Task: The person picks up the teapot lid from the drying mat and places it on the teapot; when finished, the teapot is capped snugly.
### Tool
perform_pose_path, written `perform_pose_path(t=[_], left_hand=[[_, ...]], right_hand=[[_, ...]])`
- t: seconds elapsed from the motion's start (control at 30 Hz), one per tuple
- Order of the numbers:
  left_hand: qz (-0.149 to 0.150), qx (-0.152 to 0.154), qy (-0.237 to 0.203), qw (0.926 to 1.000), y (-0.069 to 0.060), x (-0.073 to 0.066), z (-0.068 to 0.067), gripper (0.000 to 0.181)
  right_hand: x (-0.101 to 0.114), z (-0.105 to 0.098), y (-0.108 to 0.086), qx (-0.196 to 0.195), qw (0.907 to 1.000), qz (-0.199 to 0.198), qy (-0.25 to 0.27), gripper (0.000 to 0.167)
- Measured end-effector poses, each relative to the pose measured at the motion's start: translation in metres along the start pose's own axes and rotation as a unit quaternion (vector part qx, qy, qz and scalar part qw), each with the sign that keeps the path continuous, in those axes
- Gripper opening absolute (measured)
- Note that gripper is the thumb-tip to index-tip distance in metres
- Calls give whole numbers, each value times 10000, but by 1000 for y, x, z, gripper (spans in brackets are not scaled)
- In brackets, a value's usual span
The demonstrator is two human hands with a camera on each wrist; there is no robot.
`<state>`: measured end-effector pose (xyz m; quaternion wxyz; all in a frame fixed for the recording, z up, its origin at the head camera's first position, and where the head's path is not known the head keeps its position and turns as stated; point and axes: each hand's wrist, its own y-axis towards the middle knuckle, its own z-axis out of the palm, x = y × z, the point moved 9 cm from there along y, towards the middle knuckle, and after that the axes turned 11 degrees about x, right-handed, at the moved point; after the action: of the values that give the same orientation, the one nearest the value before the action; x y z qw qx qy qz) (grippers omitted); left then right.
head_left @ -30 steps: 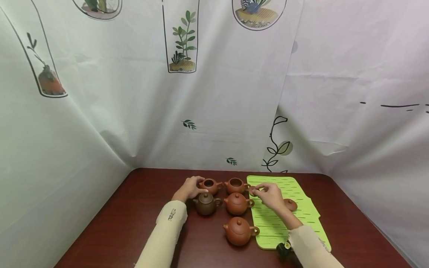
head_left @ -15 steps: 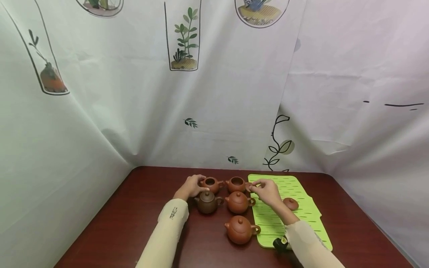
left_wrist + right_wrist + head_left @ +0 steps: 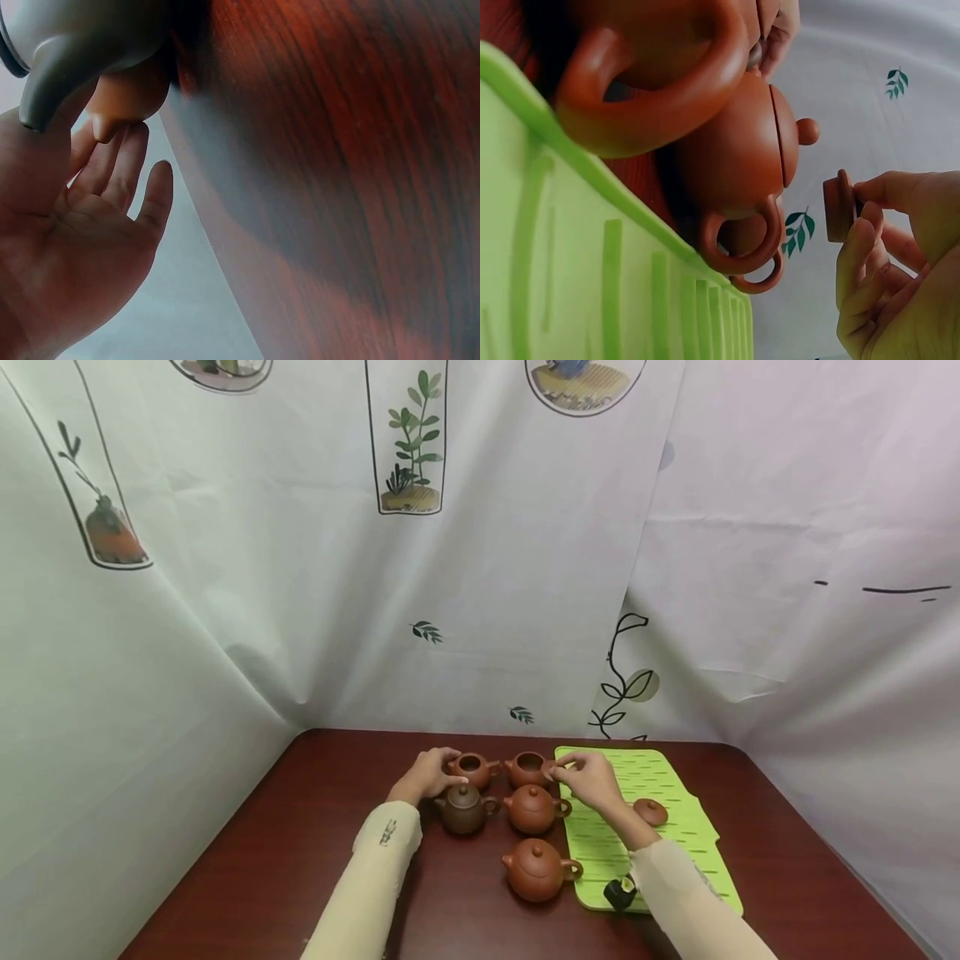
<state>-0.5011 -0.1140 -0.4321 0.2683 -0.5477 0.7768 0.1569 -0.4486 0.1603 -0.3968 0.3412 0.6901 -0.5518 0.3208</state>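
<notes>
"What does the person's right grip (image 3: 590, 779) hold?"

"A reddish teapot lid (image 3: 838, 211), pinched up near the rear-right uncovered teapot (image 3: 522, 777)."

"And the left grip (image 3: 427, 773)?"

"Loose, fingers (image 3: 132, 161) touching the spout (image 3: 105, 129) of the rear-left uncovered teapot (image 3: 480, 775), beside the dark brown teapot (image 3: 462, 814). 2 lidded reddish teapots (image 3: 534, 875) stand on the tabletop (image 3: 262, 877); 1 more lid (image 3: 651, 812) lies on the green mat (image 3: 678, 852)."

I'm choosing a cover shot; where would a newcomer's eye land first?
Probably on the bright green mat, on the right part of the dark red table. Next, the five teapots clustered left of it: four reddish, one dark brown, the back two uncovered. Then the right hand, pinching a small lid near the back right teapot.
</notes>
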Motion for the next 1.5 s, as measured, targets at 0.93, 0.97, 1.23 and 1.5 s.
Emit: perform_pose_path(t=[0.93,0.97,1.23,1.5], left_hand=[[-127,42,-11,9999,2,2,1,55],[-133,51,-13,9999,2,2,2,55],[-107,4,-80,9999,2,3,0,54],[-182,42,-120,9998,2,4,2,55]], right_hand=[[32,9,19,137,9987,-328,-356,12],[33,10,19,156,9987,-336,-362,12],[36,17,26,221,9981,-334,-460,14],[44,22,29,189,9974,-362,-587,13]])
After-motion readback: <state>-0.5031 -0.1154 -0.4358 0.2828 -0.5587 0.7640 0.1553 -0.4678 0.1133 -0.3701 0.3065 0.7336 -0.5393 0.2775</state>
